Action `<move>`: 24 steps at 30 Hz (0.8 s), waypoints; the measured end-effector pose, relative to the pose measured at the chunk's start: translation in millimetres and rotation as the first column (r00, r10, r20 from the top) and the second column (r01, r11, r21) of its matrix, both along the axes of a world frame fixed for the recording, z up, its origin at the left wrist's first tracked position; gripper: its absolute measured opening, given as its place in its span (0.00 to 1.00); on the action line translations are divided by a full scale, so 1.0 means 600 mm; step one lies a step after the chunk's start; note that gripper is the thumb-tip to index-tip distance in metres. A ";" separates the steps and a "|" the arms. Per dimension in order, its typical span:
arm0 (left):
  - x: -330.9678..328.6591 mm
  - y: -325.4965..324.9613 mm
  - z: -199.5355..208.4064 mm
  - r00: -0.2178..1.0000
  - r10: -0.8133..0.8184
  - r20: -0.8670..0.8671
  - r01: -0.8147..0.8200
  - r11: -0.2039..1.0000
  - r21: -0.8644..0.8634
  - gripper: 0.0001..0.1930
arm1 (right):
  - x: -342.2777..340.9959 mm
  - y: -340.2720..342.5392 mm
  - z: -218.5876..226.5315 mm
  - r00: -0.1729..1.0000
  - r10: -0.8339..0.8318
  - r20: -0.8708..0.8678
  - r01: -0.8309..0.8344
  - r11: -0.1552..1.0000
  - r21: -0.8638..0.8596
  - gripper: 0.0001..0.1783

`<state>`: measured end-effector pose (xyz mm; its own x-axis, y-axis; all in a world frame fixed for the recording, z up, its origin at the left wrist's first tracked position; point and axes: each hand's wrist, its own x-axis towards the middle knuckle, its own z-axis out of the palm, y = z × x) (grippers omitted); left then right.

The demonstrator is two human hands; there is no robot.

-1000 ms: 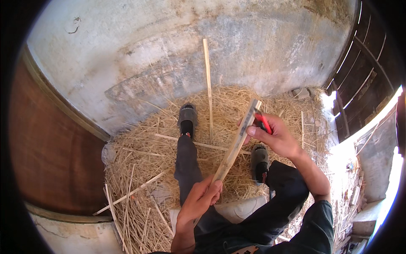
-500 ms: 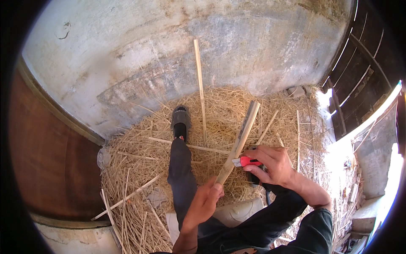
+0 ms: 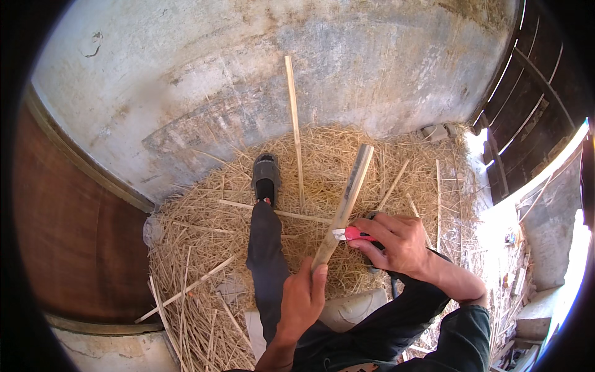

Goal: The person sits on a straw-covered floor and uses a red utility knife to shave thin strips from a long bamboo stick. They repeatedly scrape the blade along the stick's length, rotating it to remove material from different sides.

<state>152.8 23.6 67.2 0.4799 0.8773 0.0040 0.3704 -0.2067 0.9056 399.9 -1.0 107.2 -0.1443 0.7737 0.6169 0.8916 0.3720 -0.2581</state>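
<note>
My left hand (image 3: 302, 297) is closed round the lower end of a split wooden strip, probably bamboo (image 3: 348, 195), which slants up and away from me. In my right hand (image 3: 400, 243) is a red utility knife (image 3: 358, 234), its fingers wrapped round the handle. The knife's pale metal tip rests against the right edge of the strip, at about its lower middle. A dark printed mark runs along the upper left side of the strip. My fingers partly hide the knife's handle.
Straw and shavings (image 3: 322, 161) cover the floor, with several thin wooden strips (image 3: 192, 288) strewn over them. One long strip (image 3: 292, 105) leans on the stained wall (image 3: 217, 74). My sandalled foot (image 3: 266, 173) stands ahead. A brown panel (image 3: 80, 229) is at left, dark planks (image 3: 533, 93) at right.
The strip has turned slightly more upright, its far end shifting left. My right hand and the knife have moved a little left with it; my left hand has rolled slightly.
</note>
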 end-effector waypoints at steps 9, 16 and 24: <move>-0.016 -0.004 -0.012 1.000 0.011 0.002 -0.011 1.000 0.015 0.17 | -0.003 0.008 0.011 0.998 -0.014 0.063 0.013 1.000 0.017 0.15; -0.034 -0.008 -0.006 0.999 0.028 -0.016 -0.028 1.000 0.009 0.19 | 0.011 0.020 0.003 0.995 -0.075 0.064 0.072 0.996 0.049 0.12; -0.099 -0.044 -0.052 0.992 0.017 -0.127 -0.036 0.988 -0.153 0.18 | 0.099 0.049 0.039 0.818 -0.449 -0.361 0.456 0.887 -0.070 0.12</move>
<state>93.4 -2.6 36.3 0.4446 0.8751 -0.1913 0.4863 -0.0564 0.8720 459.3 28.4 130.5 0.4519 0.6847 0.5718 0.8078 -0.0421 -0.5880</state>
